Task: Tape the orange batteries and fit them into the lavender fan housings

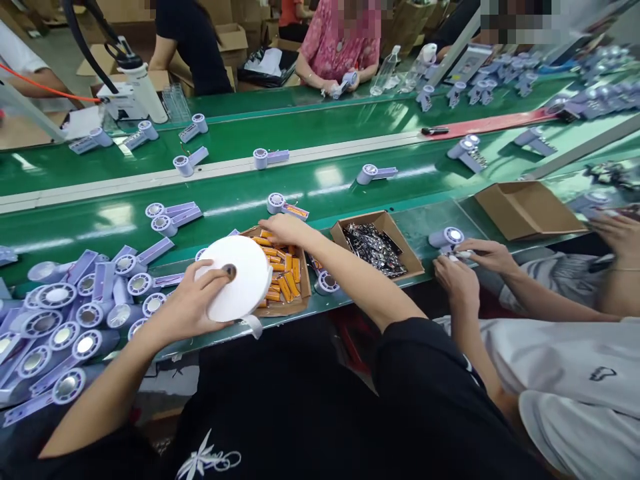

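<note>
The left hand [187,307] had its grip clamped on a white roll of tape [235,277], thumb at the core, at the near edge of the green worktop [425,227]. Just behind the roll sat a shallow cardboard box [300,297] of orange batteries [285,273], too many to count; the right hand [285,230] reached into its far end, fingers together on the batteries. To the left lay a heap of lilac handheld fans [75,313]. A second cardboard box [395,233] held small dark parts [375,248]. Beside it a co-worker's two hands [470,267] worked on one fan [447,238]. A third box [530,208] stood open farther right. Single fans lay spaced along the conveyor belt [320,177] beyond.
</note>
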{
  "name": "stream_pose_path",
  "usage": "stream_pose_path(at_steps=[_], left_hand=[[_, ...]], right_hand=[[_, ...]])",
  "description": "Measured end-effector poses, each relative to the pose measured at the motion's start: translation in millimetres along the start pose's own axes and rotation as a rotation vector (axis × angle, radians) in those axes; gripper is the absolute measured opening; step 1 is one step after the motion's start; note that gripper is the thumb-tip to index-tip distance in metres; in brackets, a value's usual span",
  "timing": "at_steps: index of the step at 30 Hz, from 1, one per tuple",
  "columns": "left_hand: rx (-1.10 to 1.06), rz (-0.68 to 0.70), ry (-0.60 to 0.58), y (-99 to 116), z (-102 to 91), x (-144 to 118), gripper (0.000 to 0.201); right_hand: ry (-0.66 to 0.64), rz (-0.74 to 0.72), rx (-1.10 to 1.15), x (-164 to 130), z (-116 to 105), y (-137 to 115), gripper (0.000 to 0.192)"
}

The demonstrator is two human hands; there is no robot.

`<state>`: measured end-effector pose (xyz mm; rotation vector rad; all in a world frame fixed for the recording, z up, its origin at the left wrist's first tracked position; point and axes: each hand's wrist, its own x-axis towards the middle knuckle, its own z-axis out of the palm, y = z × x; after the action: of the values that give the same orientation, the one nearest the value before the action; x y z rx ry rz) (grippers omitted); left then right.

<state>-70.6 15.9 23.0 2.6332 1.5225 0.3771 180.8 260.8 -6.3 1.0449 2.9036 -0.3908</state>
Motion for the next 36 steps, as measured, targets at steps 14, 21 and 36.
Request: stream_pose_path(at_steps=[14, 21, 36], left_hand=[[0.262, -0.207, 0.463, 38.0, 56.5, -17.3, 0.075], [0.291, -0.200, 0.442, 35.1, 53.9, -12.8, 0.081], [0.088, -0.028, -0.007, 23.6, 30.5, 69.9, 0.085]], right_hand=[[1.120, 0.367, 1.455, -129.6, 64.6, -131.9, 0.043], [0.601, 0.320, 1.667, -135.9, 55.5, -106.3, 0.060], [1.399, 0.344, 1.543, -198.8, -7.5, 32.4, 0.075]])
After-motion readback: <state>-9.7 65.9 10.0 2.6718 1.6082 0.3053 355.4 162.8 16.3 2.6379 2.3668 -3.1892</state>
